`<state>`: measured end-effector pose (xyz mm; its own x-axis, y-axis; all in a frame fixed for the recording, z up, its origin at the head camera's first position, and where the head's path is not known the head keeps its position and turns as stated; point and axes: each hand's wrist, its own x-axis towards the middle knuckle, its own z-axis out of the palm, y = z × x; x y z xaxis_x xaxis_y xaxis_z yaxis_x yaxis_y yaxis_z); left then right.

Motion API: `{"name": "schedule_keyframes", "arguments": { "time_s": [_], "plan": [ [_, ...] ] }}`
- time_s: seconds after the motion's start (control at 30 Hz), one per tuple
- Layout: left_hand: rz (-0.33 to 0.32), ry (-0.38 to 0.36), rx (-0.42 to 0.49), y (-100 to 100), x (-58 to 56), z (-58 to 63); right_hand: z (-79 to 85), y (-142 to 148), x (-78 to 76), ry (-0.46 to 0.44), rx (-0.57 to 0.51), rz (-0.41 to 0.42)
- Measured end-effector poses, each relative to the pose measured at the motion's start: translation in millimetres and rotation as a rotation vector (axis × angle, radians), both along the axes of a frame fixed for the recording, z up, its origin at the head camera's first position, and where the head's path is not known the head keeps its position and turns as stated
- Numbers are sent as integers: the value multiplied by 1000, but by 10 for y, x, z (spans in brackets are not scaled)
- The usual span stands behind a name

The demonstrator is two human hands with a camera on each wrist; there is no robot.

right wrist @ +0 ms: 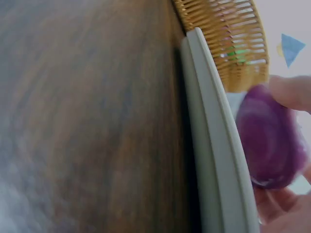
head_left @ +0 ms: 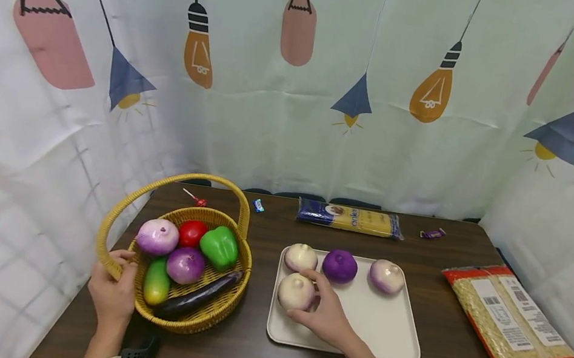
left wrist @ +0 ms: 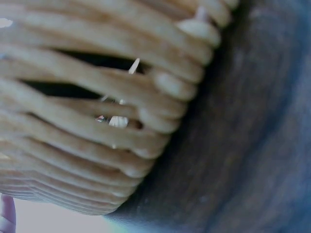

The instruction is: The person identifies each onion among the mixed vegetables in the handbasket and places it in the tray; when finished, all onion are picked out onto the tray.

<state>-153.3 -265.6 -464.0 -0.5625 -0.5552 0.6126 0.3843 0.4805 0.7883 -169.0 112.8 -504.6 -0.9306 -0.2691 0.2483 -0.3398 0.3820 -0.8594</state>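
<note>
My left hand (head_left: 113,286) grips the base of the handle (head_left: 112,264) on the left side of a yellow wicker basket (head_left: 208,322). Inside the basket are a pale purple onion (head_left: 157,237), a darker purple onion (head_left: 185,266), a red tomato (head_left: 192,233), a green bell pepper (head_left: 220,248), a green-yellow cucumber (head_left: 156,283) and an eggplant (head_left: 199,296). With thumb and fingers, my right hand (head_left: 328,316) holds a white-and-purple onion (head_left: 295,291) at the left part of a white tray (head_left: 375,332). Its purple underside shows in the right wrist view.
Three more onions sit along the tray's back: whitish (head_left: 301,257), deep purple (head_left: 339,266) and pale purple (head_left: 387,277). Behind lies a pasta packet (head_left: 350,218); to the right, a red-edged grain bag (head_left: 516,327). A lollipop (head_left: 199,201) and wrapped candies (head_left: 432,233) lie near the back edge.
</note>
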Motion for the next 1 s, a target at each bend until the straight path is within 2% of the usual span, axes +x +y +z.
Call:
{"name": "schedule_keyframes", "arguments": {
  "time_s": [0.27, 0.4, 0.5, 0.63, 0.7, 0.77, 0.87, 1.0],
  "plan": [
    [9, -5, -20, 8, -10, 13, -22, 62, 27, -4, 96, 86],
    [13, -4, -11, 12, -2, 6, -6, 79, 27, -45, 102, 113],
    [10, -8, -1, 13, 5, 0, 34, 113, 19, -32, 93, 128],
    [-3, -9, 6, 9, 7, -5, 202, 130, 2, 80, 16, 54],
    [-9, -8, 7, 4, 6, -6, 375, 83, 17, 137, -38, -1],
    [-12, -9, 8, -2, 4, -7, 556, -19, 39, 168, -98, -18],
    [-8, -13, 8, -9, 4, -9, 693, -262, 40, 203, -137, 49],
    [-2, -10, 10, -8, 2, -15, 631, -723, -11, 195, -123, 207]
  ]
}}
